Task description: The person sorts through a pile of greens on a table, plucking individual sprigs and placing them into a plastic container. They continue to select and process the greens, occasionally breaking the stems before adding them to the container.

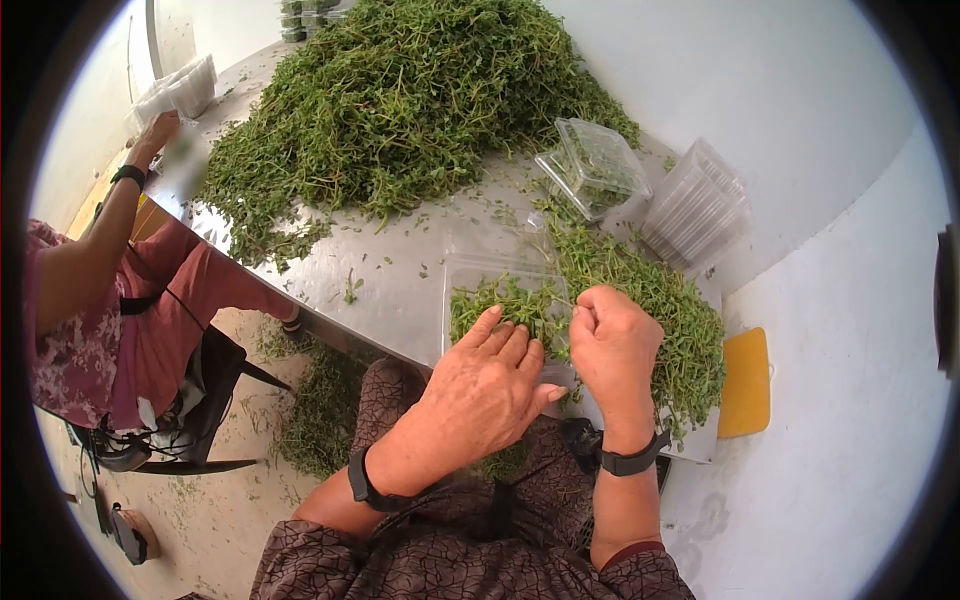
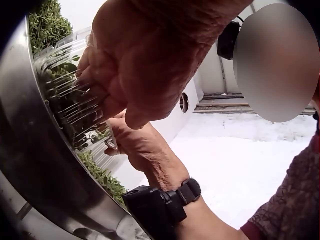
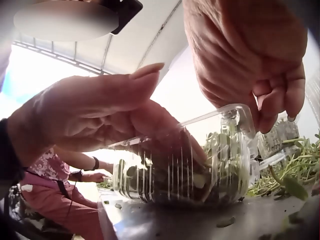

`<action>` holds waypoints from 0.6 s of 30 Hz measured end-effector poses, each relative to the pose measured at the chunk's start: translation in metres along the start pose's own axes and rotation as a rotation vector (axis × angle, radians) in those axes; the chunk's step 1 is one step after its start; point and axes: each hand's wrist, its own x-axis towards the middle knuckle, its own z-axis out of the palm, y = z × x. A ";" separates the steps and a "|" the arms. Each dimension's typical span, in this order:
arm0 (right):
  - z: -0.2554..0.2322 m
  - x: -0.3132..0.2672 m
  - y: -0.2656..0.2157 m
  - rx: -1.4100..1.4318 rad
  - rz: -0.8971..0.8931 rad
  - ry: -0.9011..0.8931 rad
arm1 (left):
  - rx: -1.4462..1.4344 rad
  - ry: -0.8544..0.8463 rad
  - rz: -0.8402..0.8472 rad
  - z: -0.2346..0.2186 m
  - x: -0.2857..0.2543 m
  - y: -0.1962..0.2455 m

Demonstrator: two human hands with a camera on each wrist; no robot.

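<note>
A clear plastic box (image 1: 446, 305) filled with leafy green sprigs (image 1: 515, 296) stands at the table's near edge. My left hand (image 1: 485, 385) reaches into it, nearly straight fingers pressing on the greens, thumb held out to the side. At the box's right side is my right hand (image 1: 618, 345), fingers curled, with a thin stem at the pinched thumb and forefinger. The right wrist view shows the box's ribbed wall (image 3: 170, 175) and the left fingers inside; the right fingertips hang right at its rim, partly hidden.
A large heap of greens (image 1: 420, 110) covers the far table (image 1: 400, 290); a smaller pile (image 1: 650, 320) lies right. A lidded filled box (image 1: 600, 170) and stacked empty boxes (image 1: 697, 205) stand by the wall. Another person (image 1: 90, 300) sits left. A yellow board (image 1: 745, 385) leans right.
</note>
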 end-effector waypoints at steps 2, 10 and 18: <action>0.000 -0.003 -0.004 -0.009 -0.002 -0.036 | 0.014 0.073 0.022 0.003 -0.002 -0.001; -0.024 -0.005 -0.013 0.175 0.010 -0.127 | -0.017 0.212 0.019 -0.019 -0.020 -0.006; -0.033 -0.025 0.003 0.315 -0.017 -0.075 | -0.066 0.343 -0.069 -0.018 -0.049 -0.020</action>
